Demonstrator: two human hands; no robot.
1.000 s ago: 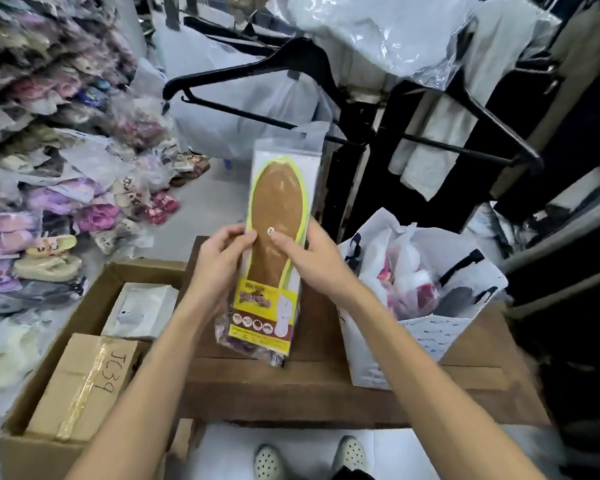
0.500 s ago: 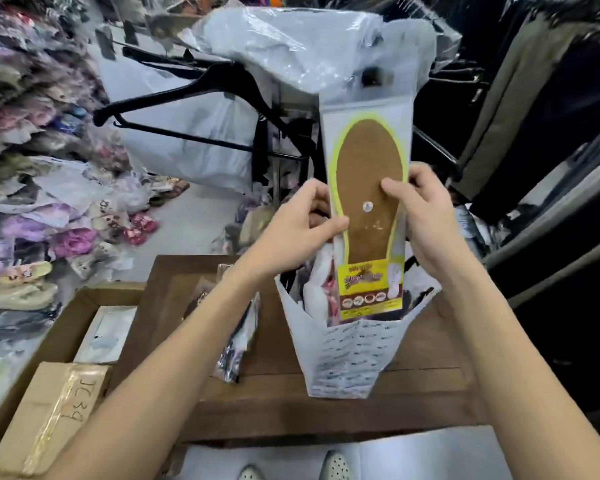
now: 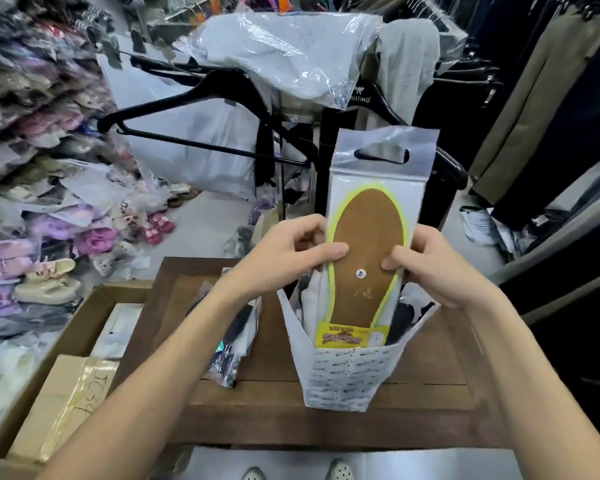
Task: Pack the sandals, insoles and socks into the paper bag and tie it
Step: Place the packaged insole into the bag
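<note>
Both hands pinch the insole pack [image 3: 368, 258], left hand [image 3: 284, 261], right hand [image 3: 433, 268]; heel end is inside the paper bag [image 3: 347, 379]. Risk: pack snags on contents, light bag tips on the tabletop [image 3: 430, 410].

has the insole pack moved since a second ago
Yes. The insole pack went right from above the table and down into the paper bag.

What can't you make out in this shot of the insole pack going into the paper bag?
All in the head view:
- Bottom of the insole pack: hidden behind the paper bag wall.
- Bag contents: mostly covered by the pack and both hands, left hand and right hand.
- Packet on the table: blurred; can't tell if it's socks.
- Round sticker on the insole: print too small.
- Shoes at bottom edge: cut off.
</note>
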